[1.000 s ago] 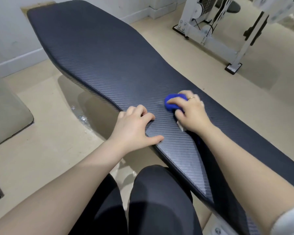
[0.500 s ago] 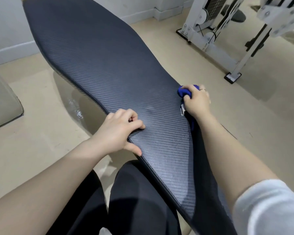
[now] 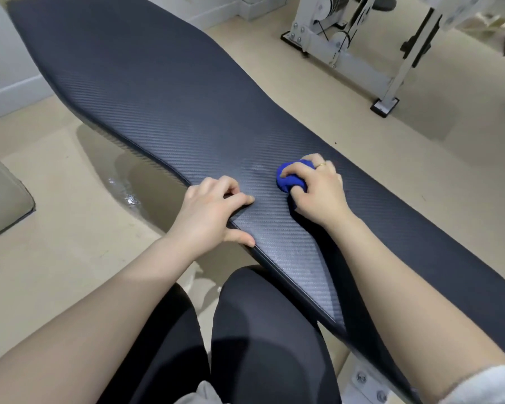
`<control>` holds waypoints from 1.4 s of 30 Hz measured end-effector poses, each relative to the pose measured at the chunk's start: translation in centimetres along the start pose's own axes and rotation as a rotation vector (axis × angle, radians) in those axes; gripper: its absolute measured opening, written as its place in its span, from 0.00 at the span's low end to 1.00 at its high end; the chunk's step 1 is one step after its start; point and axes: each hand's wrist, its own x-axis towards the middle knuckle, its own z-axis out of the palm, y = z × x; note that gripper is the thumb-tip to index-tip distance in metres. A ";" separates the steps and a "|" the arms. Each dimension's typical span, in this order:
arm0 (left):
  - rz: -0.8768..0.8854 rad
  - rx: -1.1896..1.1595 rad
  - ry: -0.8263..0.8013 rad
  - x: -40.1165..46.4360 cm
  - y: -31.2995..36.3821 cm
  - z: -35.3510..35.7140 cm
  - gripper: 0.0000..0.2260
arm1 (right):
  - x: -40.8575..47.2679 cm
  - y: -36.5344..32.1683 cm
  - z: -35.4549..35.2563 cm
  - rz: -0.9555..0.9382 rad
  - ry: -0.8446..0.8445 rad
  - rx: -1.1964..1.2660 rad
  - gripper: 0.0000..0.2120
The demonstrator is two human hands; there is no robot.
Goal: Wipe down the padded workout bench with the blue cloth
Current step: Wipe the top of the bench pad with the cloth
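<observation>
Right hand (image 3: 318, 191) clamped on balled blue cloth (image 3: 290, 177), mid-bench (image 3: 158, 91). Left hand (image 3: 213, 214) clutches near bench edge, bracing. Advise: flatten cloth, overlapping strokes, even pressure.

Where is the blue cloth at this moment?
In the head view, the blue cloth is bunched under the right hand on the bench pad, right of centre, with the left hand gripping the pad's near edge beside it.
</observation>
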 end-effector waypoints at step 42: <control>-0.169 -0.035 0.093 -5.6 6.8 0.5 0.24 | -13.2 2.1 -2.8 -0.228 -0.189 0.014 0.10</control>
